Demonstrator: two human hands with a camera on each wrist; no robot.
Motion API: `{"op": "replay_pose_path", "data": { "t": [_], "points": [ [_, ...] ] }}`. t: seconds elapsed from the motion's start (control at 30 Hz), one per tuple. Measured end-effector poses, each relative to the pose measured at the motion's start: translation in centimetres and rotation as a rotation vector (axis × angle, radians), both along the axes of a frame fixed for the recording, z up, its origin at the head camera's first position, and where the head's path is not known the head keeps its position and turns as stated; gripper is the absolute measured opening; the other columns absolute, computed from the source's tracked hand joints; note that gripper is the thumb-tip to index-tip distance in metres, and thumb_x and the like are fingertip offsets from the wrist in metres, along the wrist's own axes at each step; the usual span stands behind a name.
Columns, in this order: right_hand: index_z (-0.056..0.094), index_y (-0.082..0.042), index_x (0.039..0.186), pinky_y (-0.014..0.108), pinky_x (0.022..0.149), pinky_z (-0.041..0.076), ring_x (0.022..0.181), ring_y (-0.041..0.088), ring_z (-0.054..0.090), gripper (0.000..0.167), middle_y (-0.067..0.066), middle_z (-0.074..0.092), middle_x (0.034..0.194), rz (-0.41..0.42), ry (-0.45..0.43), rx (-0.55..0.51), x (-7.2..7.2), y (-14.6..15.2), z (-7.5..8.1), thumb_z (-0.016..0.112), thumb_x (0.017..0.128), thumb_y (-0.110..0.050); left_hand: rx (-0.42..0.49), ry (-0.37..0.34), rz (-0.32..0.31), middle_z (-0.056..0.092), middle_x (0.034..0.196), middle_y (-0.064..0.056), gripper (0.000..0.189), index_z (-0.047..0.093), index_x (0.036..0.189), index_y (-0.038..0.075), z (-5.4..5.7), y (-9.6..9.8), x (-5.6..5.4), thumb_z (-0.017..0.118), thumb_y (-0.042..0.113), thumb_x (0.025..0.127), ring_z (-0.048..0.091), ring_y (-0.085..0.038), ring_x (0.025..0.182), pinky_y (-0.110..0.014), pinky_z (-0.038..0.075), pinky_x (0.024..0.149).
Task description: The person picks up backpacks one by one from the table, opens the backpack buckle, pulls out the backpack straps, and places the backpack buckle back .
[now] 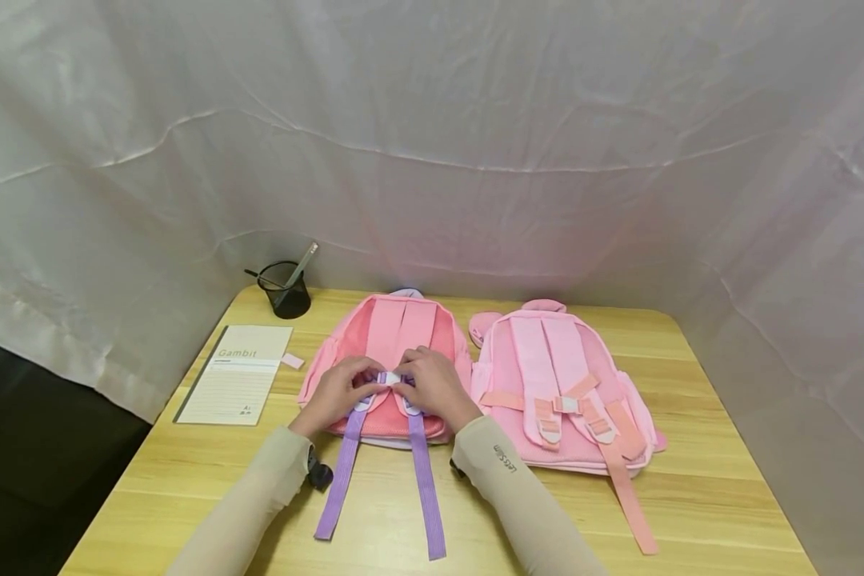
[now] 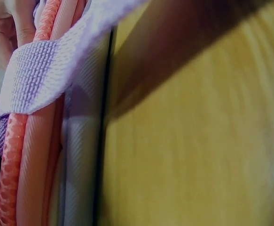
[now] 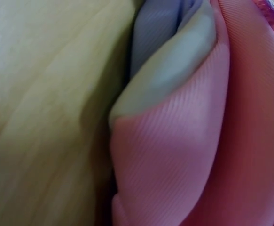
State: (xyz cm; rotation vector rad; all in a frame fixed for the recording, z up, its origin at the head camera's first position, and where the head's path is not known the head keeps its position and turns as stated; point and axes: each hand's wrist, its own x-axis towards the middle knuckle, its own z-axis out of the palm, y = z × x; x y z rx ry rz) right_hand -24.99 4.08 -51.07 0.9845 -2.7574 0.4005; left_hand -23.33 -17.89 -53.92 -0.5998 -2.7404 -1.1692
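A coral-pink backpack (image 1: 385, 332) lies on the table with its shoulder straps facing up. Across those straps runs a purple chest strap with a white buckle (image 1: 392, 378). My left hand (image 1: 337, 394) pinches the buckle's left side between thumb and fingers, and my right hand (image 1: 438, 386) pinches its right side. Whether the buckle's halves are joined is too small to tell. Two purple webbing straps (image 1: 343, 480) hang toward the front of the table. The left wrist view shows purple webbing (image 2: 31, 77) close up; the right wrist view shows the backpack's pink side (image 3: 169, 160).
To the right lies a lighter pink backpack (image 1: 526, 360) with its white chest buckle (image 1: 567, 405) fastened. A notebook (image 1: 234, 376) and a small pink eraser-like piece (image 1: 292, 361) lie at left. Behind them stands a black mesh pen cup (image 1: 290, 300). Grey curtain (image 1: 432, 208) surrounds the table.
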Motion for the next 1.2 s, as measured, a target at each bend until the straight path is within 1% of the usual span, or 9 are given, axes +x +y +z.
{"op": "replay_pose_path", "data": {
  "t": [0.17, 0.3, 0.53, 0.8, 0.97, 1.2],
  "points": [
    [0.083, -0.018, 0.102, 0.031, 0.078, 0.053, 0.091, 0.014, 0.062, 0.019, -0.007, 0.072, 0.100, 0.010, 0.016, -0.020, -0.01, -0.13, -0.03, 0.080, 0.091, -0.033, 0.013, -0.015, 0.001, 0.065, 0.095, 0.008, 0.019, 0.073, 0.110, 0.024, -0.07, -0.09, 0.01, 0.078, 0.031, 0.093, 0.057, -0.010, 0.085, -0.029, 0.049, 0.077],
    [0.083, -0.018, 0.103, 0.030, 0.077, 0.053, 0.089, 0.014, 0.061, 0.019, -0.006, 0.071, 0.098, 0.010, 0.011, -0.024, 0.06, -0.24, 0.01, 0.080, 0.091, -0.032, 0.030, -0.013, -0.005, 0.065, 0.094, 0.008, 0.018, 0.073, 0.108, 0.024, -0.10, -0.17, -0.01, 0.079, 0.030, 0.093, 0.057, -0.011, 0.084, -0.028, 0.049, 0.077],
    [0.083, -0.015, 0.103, 0.030, 0.079, 0.053, 0.087, 0.015, 0.061, 0.017, -0.004, 0.071, 0.095, 0.016, -0.032, -0.075, 0.12, 0.06, -0.01, 0.081, 0.091, -0.027, 0.046, 0.007, -0.020, 0.066, 0.095, 0.006, 0.017, 0.074, 0.108, 0.023, -0.09, 0.05, 0.00, 0.079, 0.028, 0.093, 0.057, -0.011, 0.085, -0.029, 0.049, 0.078],
    [0.083, -0.013, 0.105, 0.031, 0.087, 0.055, 0.092, 0.014, 0.066, 0.016, -0.003, 0.072, 0.096, 0.001, -0.107, -0.141, 0.16, 0.70, -0.17, 0.080, 0.091, -0.021, 0.054, -0.045, 0.001, 0.066, 0.094, 0.006, 0.016, 0.074, 0.108, 0.023, -0.31, 0.03, 0.06, 0.078, 0.028, 0.094, 0.057, -0.012, 0.085, -0.028, 0.049, 0.077],
    [0.083, -0.013, 0.106, 0.030, 0.085, 0.055, 0.089, 0.013, 0.065, 0.017, -0.004, 0.071, 0.095, -0.018, -0.138, -0.162, 0.28, 0.65, -0.10, 0.080, 0.092, -0.021, 0.063, -0.037, -0.003, 0.066, 0.094, 0.007, 0.017, 0.073, 0.109, 0.023, -0.36, -0.10, 0.08, 0.078, 0.029, 0.094, 0.057, -0.012, 0.084, -0.028, 0.049, 0.077],
    [0.082, -0.012, 0.107, 0.029, 0.082, 0.054, 0.086, 0.013, 0.064, 0.018, -0.003, 0.070, 0.095, -0.049, -0.164, -0.180, 0.33, 0.55, 0.31, 0.079, 0.092, -0.022, 0.073, -0.046, 0.001, 0.067, 0.095, 0.008, 0.017, 0.073, 0.108, 0.024, -0.16, -0.20, 0.04, 0.078, 0.031, 0.093, 0.057, -0.011, 0.084, -0.027, 0.049, 0.077]
  ]
}}
